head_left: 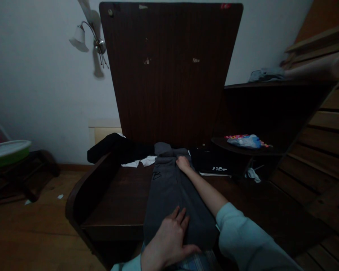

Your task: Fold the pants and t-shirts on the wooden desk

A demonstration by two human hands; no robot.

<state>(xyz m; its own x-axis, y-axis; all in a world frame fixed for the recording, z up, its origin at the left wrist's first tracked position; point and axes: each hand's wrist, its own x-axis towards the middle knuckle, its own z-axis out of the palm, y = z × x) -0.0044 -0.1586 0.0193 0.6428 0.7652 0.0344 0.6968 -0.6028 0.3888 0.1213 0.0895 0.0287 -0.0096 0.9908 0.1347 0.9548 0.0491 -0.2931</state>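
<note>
At far left, a green tub (9, 154) sits on a low stool (48, 162), well apart from the work. Next comes the bench (115, 205), with a black garment (113, 146) lying over its left arm and back edge, loose rather than in a neat shape, and a white cloth (148, 161) crumpled just beside it.

In the middle lie the grey trousers (168, 194), stretched lengthwise from the back of the bench, over its front edge, toward the person's checked clothing (196, 262). They look mostly flattened, the long sides brought fairly straight; the far end is bunched, so the smoothing seems only partly done, and they are not yet in a compact bundle.

The left hand (168, 237) rests on their near end, palm down, fingers spread and thumb out, gripping nothing. The right hand (183, 163) is well apart from it, at the far end along the right side, fingers curled against the cloth; whether they pinch it cannot be told. Most of the trousers' length lies between the two.

Right of that, a dark garment (211, 162) with white lettering lies flat, seemingly already in order, and a plastic bag (244, 142) sits on a small shelf (237, 149).
</note>
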